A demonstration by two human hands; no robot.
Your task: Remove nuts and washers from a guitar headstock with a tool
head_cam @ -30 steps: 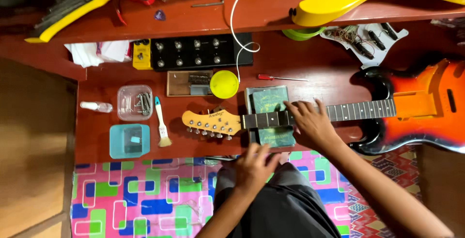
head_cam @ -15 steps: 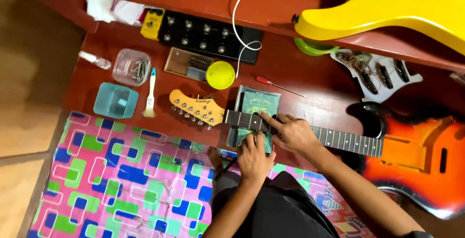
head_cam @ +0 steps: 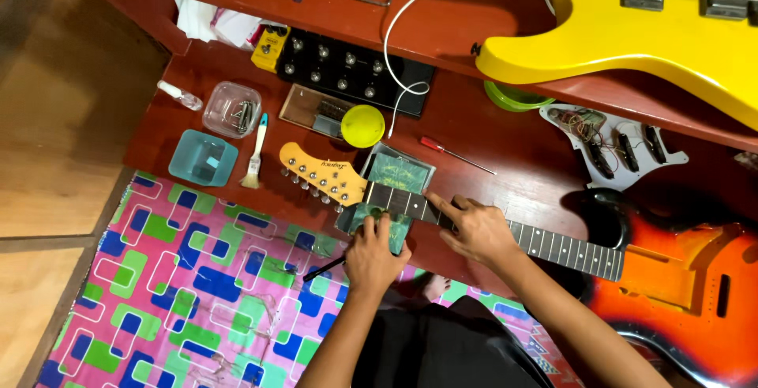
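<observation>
Right hand (head_cam: 476, 228) flat on guitar neck (head_cam: 553, 242), left hand (head_cam: 373, 252) fisted beside

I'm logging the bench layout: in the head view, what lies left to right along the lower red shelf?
Small clear bottle → teal tub → brush → guitar headstock → left hand → right hand → white pickguard → orange sunburst guitar body.

a small guitar repair workshop on a low red counter (head_cam: 505, 131): a sunburst guitar (head_cam: 679, 277) lies stripped, its loose pickguard (head_cam: 612, 139) above the body, a screwdriver (head_cam: 454, 153) and brush (head_cam: 254, 153) near the headstock (head_cam: 320, 173), a yellow guitar (head_cam: 632, 25) on the shelf beyond.
</observation>
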